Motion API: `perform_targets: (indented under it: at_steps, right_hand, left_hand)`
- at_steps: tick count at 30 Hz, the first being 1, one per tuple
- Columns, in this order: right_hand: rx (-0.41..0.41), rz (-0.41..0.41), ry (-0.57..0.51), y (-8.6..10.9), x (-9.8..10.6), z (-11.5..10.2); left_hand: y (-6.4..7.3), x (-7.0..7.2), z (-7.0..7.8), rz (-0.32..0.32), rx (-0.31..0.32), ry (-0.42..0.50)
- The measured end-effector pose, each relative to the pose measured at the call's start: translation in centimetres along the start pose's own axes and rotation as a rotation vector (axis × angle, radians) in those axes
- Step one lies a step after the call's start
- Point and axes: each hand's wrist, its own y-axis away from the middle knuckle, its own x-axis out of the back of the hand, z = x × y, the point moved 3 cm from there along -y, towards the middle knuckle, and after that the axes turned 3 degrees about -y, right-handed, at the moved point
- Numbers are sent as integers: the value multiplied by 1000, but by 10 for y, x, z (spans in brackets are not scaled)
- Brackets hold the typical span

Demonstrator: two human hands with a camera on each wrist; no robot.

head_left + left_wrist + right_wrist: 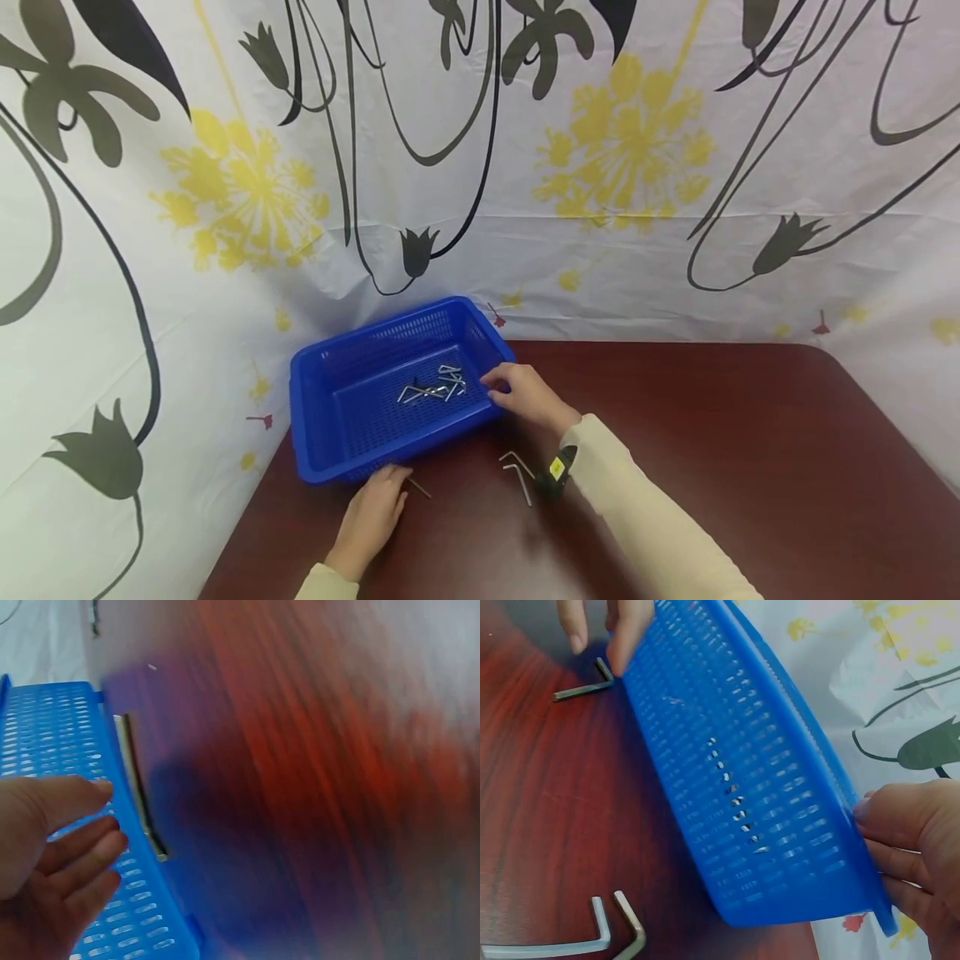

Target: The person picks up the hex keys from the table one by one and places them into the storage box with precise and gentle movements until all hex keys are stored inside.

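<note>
A blue plastic basket (pixel 352 450) with perforated walls sits on the table, several metal hex keys (pixel 431 390) lying inside it. My right hand (pixel 528 396) grips its right-hand rim, thumb and fingers at the edge in the right wrist view. By the basket's near side is my left hand (pixel 371 517), fingers loosely bent and holding nothing. A single hex key (pixel 135 787) lies on the table close along that wall, beside the left fingers; the hand partly hides it in the head view. Two more hex keys (pixel 521 483) lie below the right forearm.
The dark red-brown wooden table (pixel 675 467) extends to the right. Behind and left of it hangs a white cloth (pixel 465 258) with grey and yellow flower prints, near the basket's far edge. A dark strap with a yellow label (pixel 557 468) is on the right wrist.
</note>
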Motion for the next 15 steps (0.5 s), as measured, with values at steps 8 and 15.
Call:
perform_targets:
  at_steps: [8, 15]
  right_hand:
    - [75, 42, 63, 12, -6, 2]
    - [142, 80, 21, 19, -7, 7]
  left_hand:
    - [-3, -12, -4, -80, 61, -109]
    - [-2, -14, 0, -89, 62, -127]
